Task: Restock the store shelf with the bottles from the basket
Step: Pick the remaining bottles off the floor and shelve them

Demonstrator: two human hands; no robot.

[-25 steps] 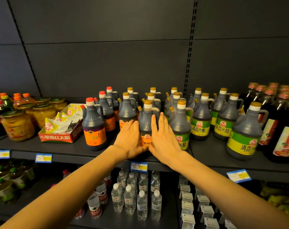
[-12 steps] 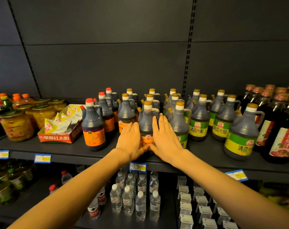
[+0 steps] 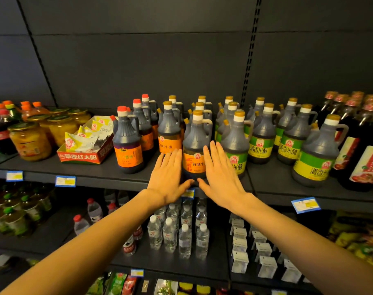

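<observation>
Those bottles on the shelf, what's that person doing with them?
A person is stocking a shop shelf. Both hands, left hand and right hand, lie flat with straight fingers on either side of the orange-label bottle at the front edge. It stands upright among other dark bottles, with green-label bottles to its right. No basket is in view.

Two bare forearms in frame, no sleeves visible up to the frame edge; bare left hand (image 3: 168,181) and bare right hand (image 3: 220,179), no gloves; no rings, watch or wristband showing on either wrist; fingernails short and unpainted as far as visible.
</observation>
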